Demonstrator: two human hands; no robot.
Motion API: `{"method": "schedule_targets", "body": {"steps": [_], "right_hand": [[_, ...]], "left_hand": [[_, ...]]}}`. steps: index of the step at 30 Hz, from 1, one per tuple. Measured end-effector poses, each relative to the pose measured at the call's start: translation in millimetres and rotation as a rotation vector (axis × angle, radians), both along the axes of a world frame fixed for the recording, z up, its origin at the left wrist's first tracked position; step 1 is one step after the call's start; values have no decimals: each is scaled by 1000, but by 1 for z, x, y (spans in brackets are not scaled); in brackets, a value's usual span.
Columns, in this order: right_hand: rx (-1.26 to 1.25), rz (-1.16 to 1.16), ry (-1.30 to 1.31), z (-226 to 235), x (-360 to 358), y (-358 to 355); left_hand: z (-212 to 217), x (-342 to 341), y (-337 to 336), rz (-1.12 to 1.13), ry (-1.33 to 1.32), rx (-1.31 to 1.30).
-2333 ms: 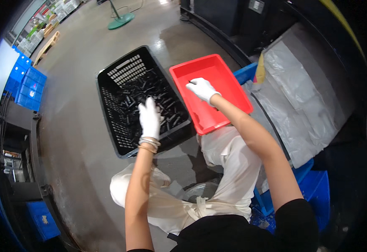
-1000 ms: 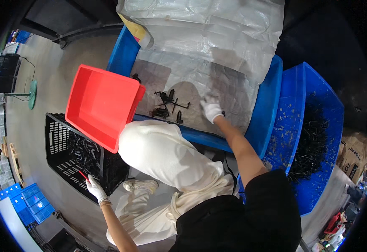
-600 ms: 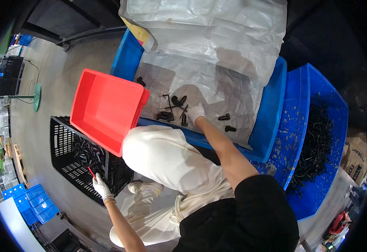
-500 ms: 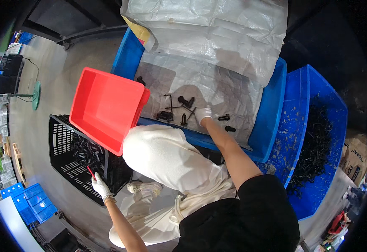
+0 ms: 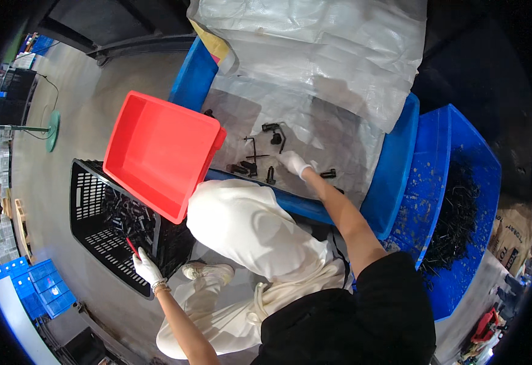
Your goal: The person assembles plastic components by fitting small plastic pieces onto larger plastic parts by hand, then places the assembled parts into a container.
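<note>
My right hand (image 5: 293, 163), in a white glove, reaches into the blue bin (image 5: 395, 176) lined with clear plastic and rests among several small black metal parts (image 5: 260, 159). Whether it grips one I cannot tell. My left hand (image 5: 146, 267), also gloved, holds a thin red stick (image 5: 131, 246) at the near rim of the black slotted crate (image 5: 89, 210), which holds more black parts. An empty red tray (image 5: 156, 152) sits tilted on the crate and the bin's edge. My white-trousered knee (image 5: 241, 228) is raised between the two hands.
A second blue bin (image 5: 455, 201) full of black parts stands to the right. Clear plastic sheeting (image 5: 327, 55) is piled behind the first bin. Stacked blue crates (image 5: 31, 283) sit at the lower left on the grey concrete floor (image 5: 83, 109). A green round stand base (image 5: 52, 131) is at far left.
I turned from the crate and tray toward the blue bin. My right hand went into the bin and moved among the black parts; my left hand stayed at the crate's rim with the red stick.
</note>
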State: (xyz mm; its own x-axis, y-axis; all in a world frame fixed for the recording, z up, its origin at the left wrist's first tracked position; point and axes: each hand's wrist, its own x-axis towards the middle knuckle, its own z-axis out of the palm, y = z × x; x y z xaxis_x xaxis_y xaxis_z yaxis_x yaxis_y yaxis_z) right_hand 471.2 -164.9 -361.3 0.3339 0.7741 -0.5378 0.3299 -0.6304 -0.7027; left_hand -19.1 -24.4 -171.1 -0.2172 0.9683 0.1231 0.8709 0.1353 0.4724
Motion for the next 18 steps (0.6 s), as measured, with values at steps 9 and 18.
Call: {"method": "schedule_targets", "body": {"steps": [9,18], "right_hand": [[-204,275,-413,50,-13,56],[-709,499,-411,-7,-36,67]], "left_hand": [[4,-3,-4,31,27,28],[1,-6,-2,65,77,9]]}}
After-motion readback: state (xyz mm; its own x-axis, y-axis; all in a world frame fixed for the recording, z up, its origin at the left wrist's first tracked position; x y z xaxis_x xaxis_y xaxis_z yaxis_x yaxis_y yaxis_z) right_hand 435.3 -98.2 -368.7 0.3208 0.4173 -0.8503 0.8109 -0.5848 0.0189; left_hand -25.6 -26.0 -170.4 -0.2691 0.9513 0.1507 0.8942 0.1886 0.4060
